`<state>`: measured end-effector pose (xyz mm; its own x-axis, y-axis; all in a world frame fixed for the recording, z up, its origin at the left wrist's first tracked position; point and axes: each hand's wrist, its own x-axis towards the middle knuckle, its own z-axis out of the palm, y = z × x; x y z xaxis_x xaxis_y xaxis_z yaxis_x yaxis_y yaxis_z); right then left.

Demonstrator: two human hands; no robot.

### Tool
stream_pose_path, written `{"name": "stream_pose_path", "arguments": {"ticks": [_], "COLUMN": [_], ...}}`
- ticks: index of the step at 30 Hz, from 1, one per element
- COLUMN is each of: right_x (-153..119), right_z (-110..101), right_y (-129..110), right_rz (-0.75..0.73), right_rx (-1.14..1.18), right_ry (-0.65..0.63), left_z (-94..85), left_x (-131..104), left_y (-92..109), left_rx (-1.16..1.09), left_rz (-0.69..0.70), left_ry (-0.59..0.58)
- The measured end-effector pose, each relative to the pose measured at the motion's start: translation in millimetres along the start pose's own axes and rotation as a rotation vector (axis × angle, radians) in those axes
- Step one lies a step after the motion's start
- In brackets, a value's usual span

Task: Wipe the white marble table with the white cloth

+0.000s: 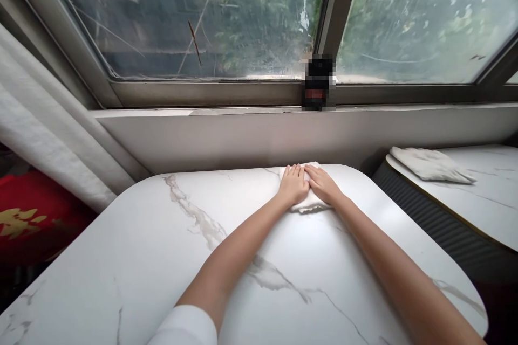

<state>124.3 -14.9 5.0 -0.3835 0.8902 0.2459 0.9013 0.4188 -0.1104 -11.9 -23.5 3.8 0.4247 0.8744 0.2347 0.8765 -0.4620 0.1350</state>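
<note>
A folded white cloth (311, 205) lies on the white marble-patterned table (141, 259), close to its far edge. My left hand (294, 186) rests flat on the left part of the cloth with its fingers stretched forward. Beside it, my right hand (322, 184) presses flat on the right part, its fingers pointing forward and to the left. The two hands touch or nearly touch near the thumbs. Both arms reach straight out across the tabletop. Much of the cloth is covered by the hands.
At the right stands a second marble-patterned table (497, 199) with another crumpled white cloth (431, 165) on it. A low wall and window frame (202, 94) run behind. On the left hang a pale curtain (48, 113) and a red fabric item (40, 215) with gold marks.
</note>
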Motion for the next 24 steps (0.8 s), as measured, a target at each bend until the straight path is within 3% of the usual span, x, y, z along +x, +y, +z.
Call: {"name": "stream_pose_path", "arguments": {"ticks": [5,10,13,16,20,24], "right_x": [9.8,-16.3,-55.4,-111.2,-192.7,-256.0], "right_z": [6.3,3.5,-5.6,-18.9,-39.4,-57.7], "right_y": [16.8,19.8,19.5,16.6,8.5,5.4], "right_rz": [-0.005,-0.046,-0.085,-0.121,-0.133,-0.082], "right_rx": [0.009,-0.002,0.014,0.029,0.018,-0.039], "right_ry": [0.033,0.047,0.036,0.044,0.08,0.096], "left_z": [7.1,7.8,3.4,-5.7,-20.5,-26.3], "left_x": [19.4,1.9,-27.3,-66.2,-114.1,-140.0], "left_y": [1.5,21.8,50.7,88.3,137.5,174.4], "left_rx": [0.01,0.011,0.001,-0.001,0.008,-0.04], "left_rz": [-0.033,-0.026,-0.017,0.017,0.168,0.298], "left_ry": [0.04,0.067,0.055,0.027,-0.021,-0.06]}}
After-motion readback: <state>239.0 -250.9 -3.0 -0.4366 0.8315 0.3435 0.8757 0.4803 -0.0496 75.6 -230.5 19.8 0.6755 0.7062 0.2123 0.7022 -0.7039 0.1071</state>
